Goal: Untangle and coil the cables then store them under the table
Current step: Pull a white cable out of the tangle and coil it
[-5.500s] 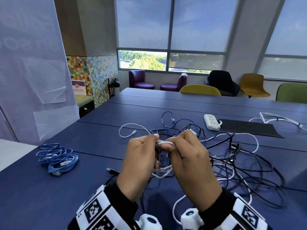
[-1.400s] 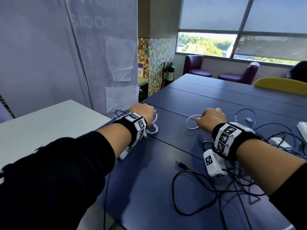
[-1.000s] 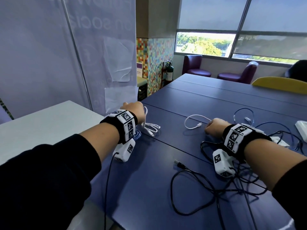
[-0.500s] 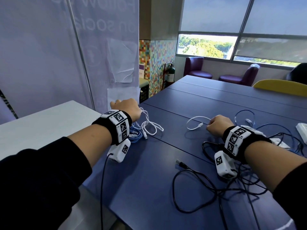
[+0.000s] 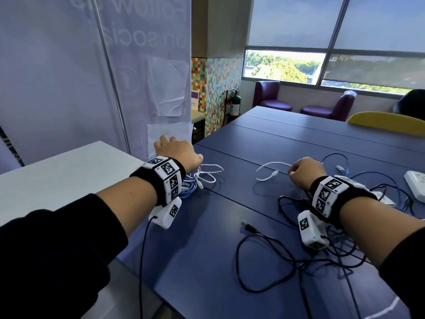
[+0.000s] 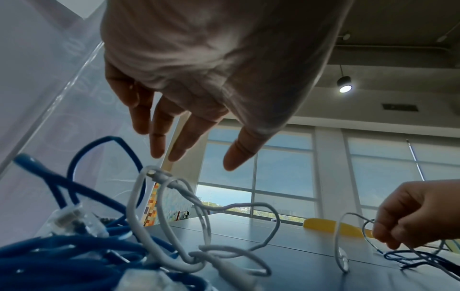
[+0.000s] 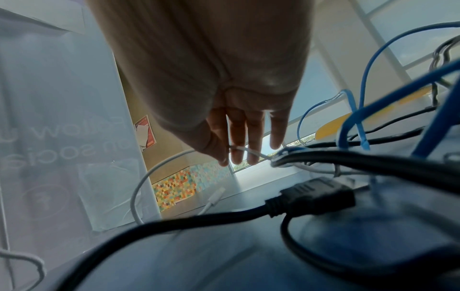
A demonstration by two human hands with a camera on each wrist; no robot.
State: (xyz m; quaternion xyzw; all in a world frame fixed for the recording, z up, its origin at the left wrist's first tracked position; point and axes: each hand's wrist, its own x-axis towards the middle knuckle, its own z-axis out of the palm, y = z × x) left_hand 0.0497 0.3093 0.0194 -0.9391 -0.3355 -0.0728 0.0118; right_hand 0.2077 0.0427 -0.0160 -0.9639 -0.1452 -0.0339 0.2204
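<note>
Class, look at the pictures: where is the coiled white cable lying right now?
In the head view the coiled white cable lies on the blue table near its left edge, just beyond the open left hand and beside the blue cable bundle.

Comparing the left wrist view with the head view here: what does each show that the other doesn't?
Only the left wrist view shows the left hand from below, fingers spread and holding nothing, and a ceiling lamp. Only the head view shows the black cable, power strip and purple chairs. Both show the white cable, blue cable and right hand pinching another white cable.
</note>
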